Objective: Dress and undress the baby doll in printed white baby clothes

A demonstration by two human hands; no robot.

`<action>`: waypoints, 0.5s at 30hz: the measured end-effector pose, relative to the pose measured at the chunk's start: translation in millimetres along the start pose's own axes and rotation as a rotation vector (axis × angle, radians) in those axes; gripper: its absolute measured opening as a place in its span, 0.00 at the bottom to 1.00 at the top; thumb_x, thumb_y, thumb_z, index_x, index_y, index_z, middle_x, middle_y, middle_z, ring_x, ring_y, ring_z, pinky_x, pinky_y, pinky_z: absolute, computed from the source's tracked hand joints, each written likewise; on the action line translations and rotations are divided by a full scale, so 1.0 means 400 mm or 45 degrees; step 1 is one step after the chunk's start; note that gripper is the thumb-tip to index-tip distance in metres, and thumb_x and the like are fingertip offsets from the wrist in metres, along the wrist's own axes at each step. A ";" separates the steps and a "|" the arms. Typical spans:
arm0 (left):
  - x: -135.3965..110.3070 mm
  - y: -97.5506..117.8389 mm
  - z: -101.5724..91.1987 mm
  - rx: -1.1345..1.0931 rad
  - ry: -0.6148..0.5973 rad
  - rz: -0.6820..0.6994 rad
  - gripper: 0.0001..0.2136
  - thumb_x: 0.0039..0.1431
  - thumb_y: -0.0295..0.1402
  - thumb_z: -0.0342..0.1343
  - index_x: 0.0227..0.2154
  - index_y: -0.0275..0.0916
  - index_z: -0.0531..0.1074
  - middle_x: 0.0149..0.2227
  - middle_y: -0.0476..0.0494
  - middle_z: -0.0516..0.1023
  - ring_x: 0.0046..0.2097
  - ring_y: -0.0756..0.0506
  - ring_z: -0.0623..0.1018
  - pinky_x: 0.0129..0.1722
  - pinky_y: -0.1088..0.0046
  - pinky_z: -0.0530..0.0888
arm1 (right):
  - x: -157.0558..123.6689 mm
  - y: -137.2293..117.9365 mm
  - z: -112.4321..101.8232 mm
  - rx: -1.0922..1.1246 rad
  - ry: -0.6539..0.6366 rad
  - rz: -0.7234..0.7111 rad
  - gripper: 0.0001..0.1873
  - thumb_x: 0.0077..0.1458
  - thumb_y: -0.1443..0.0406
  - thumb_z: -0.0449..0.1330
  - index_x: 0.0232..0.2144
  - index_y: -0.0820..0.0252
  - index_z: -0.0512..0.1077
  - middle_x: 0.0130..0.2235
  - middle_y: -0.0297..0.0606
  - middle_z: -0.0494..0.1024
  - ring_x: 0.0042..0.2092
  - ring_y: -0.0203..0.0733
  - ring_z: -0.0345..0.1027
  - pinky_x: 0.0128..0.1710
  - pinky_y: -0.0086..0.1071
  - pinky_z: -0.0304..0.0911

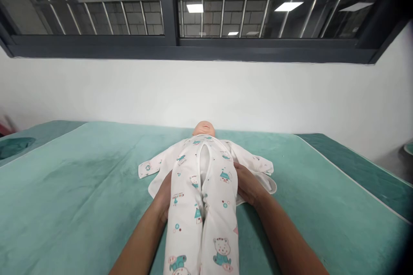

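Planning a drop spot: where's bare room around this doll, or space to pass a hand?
Free: green cover between left sleeve, left forearm and darker left panel; likewise between right sleeve, right forearm and darker right panel. Crowded: centre, where left hand and right hand flank printed trousers and spread top. Apparently little room between head and wall.

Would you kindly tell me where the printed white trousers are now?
In the head view, the trousers are at lower centre, between the left hand and right hand, below the doll's head.
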State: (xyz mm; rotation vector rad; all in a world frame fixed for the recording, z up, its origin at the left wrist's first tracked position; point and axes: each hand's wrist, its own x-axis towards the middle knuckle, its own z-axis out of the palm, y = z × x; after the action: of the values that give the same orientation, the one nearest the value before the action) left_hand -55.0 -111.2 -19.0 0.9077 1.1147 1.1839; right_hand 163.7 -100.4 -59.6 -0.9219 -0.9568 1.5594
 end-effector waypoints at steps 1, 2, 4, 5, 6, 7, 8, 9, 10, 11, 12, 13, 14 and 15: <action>-0.002 0.003 0.001 -0.001 0.023 -0.022 0.18 0.36 0.41 0.65 0.31 0.35 0.76 0.30 0.40 0.81 0.50 0.32 0.75 0.50 0.57 0.72 | -0.003 -0.001 0.001 -0.019 -0.010 0.008 0.16 0.49 0.60 0.66 0.42 0.56 0.77 0.37 0.42 0.83 0.42 0.52 0.77 0.42 0.42 0.72; -0.002 0.004 0.001 -0.003 0.046 -0.038 0.18 0.34 0.40 0.65 0.30 0.35 0.76 0.31 0.40 0.81 0.52 0.32 0.74 0.52 0.58 0.71 | -0.004 -0.001 0.002 -0.038 -0.019 0.013 0.15 0.49 0.60 0.65 0.41 0.56 0.78 0.36 0.42 0.83 0.42 0.52 0.77 0.41 0.41 0.72; -0.002 0.005 0.001 0.002 0.073 -0.048 0.16 0.33 0.40 0.65 0.28 0.37 0.75 0.32 0.40 0.81 0.55 0.31 0.72 0.53 0.58 0.70 | -0.005 -0.002 -0.001 -0.074 -0.026 0.018 0.15 0.49 0.58 0.65 0.41 0.54 0.78 0.36 0.42 0.83 0.41 0.52 0.77 0.41 0.41 0.72; -0.002 0.004 -0.001 0.009 0.080 -0.042 0.15 0.32 0.39 0.65 0.27 0.37 0.75 0.32 0.40 0.81 0.57 0.31 0.70 0.54 0.58 0.70 | -0.004 -0.002 -0.004 -0.087 -0.021 0.018 0.16 0.49 0.57 0.65 0.41 0.54 0.77 0.36 0.41 0.83 0.41 0.51 0.77 0.40 0.41 0.72; -0.001 0.003 -0.002 0.022 0.087 -0.029 0.15 0.32 0.39 0.64 0.26 0.38 0.75 0.33 0.40 0.81 0.58 0.30 0.69 0.54 0.57 0.70 | -0.003 -0.002 -0.007 -0.096 -0.014 0.018 0.16 0.49 0.57 0.65 0.42 0.53 0.77 0.36 0.41 0.83 0.41 0.51 0.77 0.40 0.41 0.72; 0.001 0.002 -0.004 0.039 0.097 -0.008 0.14 0.33 0.39 0.64 0.25 0.39 0.74 0.33 0.40 0.81 0.60 0.30 0.67 0.55 0.57 0.69 | -0.001 -0.001 -0.010 -0.099 -0.007 0.016 0.17 0.49 0.57 0.65 0.42 0.53 0.77 0.36 0.41 0.82 0.41 0.51 0.77 0.39 0.40 0.72; 0.002 0.000 -0.006 0.058 0.111 0.015 0.13 0.33 0.39 0.64 0.25 0.39 0.74 0.34 0.39 0.81 0.61 0.30 0.65 0.55 0.57 0.69 | 0.001 0.000 -0.013 -0.095 -0.007 0.012 0.18 0.48 0.56 0.65 0.43 0.53 0.77 0.36 0.41 0.82 0.41 0.51 0.77 0.39 0.40 0.72; 0.002 -0.002 -0.006 0.077 0.126 0.041 0.12 0.34 0.40 0.63 0.24 0.40 0.74 0.34 0.39 0.81 0.62 0.30 0.64 0.56 0.56 0.68 | 0.003 0.001 -0.015 -0.086 -0.010 0.005 0.18 0.48 0.57 0.65 0.43 0.52 0.77 0.36 0.41 0.82 0.41 0.51 0.77 0.39 0.39 0.72; 0.003 -0.003 -0.007 0.092 0.137 0.063 0.12 0.35 0.40 0.63 0.24 0.40 0.74 0.35 0.39 0.81 0.63 0.30 0.62 0.57 0.56 0.68 | 0.005 0.002 -0.015 -0.078 -0.013 -0.004 0.19 0.48 0.57 0.65 0.44 0.52 0.76 0.37 0.41 0.82 0.41 0.51 0.77 0.39 0.39 0.72; 0.004 -0.004 -0.006 0.103 0.138 0.076 0.11 0.36 0.40 0.63 0.24 0.41 0.74 0.35 0.39 0.81 0.63 0.30 0.62 0.58 0.55 0.67 | 0.007 0.003 -0.015 -0.073 -0.014 -0.013 0.19 0.49 0.57 0.65 0.45 0.51 0.76 0.37 0.41 0.82 0.41 0.51 0.77 0.39 0.39 0.72; 0.004 -0.004 -0.006 0.106 0.132 0.081 0.11 0.37 0.40 0.63 0.24 0.41 0.74 0.35 0.39 0.81 0.63 0.30 0.62 0.58 0.55 0.67 | 0.008 0.005 -0.012 -0.072 -0.010 -0.025 0.19 0.49 0.57 0.65 0.45 0.50 0.76 0.38 0.40 0.82 0.41 0.51 0.77 0.39 0.40 0.72; 0.005 -0.004 -0.005 0.102 0.122 0.079 0.11 0.37 0.40 0.62 0.24 0.41 0.74 0.35 0.39 0.81 0.63 0.30 0.63 0.58 0.54 0.67 | 0.008 0.006 -0.009 -0.073 -0.001 -0.043 0.20 0.49 0.56 0.64 0.46 0.50 0.75 0.38 0.40 0.82 0.41 0.50 0.77 0.39 0.40 0.71; 0.005 -0.004 -0.005 0.095 0.109 0.074 0.11 0.37 0.40 0.62 0.25 0.40 0.74 0.35 0.39 0.81 0.62 0.29 0.64 0.58 0.54 0.67 | 0.009 0.006 -0.005 -0.075 0.012 -0.063 0.21 0.49 0.56 0.64 0.47 0.50 0.75 0.38 0.39 0.82 0.40 0.50 0.76 0.39 0.41 0.71; 0.006 -0.004 -0.005 0.086 0.097 0.068 0.12 0.37 0.40 0.62 0.26 0.40 0.75 0.35 0.38 0.81 0.61 0.29 0.65 0.57 0.54 0.68 | 0.009 0.007 -0.001 -0.078 0.026 -0.087 0.22 0.50 0.55 0.64 0.47 0.51 0.75 0.38 0.39 0.82 0.40 0.50 0.76 0.40 0.41 0.71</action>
State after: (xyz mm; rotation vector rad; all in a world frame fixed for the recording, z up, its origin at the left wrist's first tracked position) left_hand -56.5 -109.0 -21.5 0.9563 1.2041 1.2394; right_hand 162.2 -97.2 -62.8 -0.9365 -1.0164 1.4675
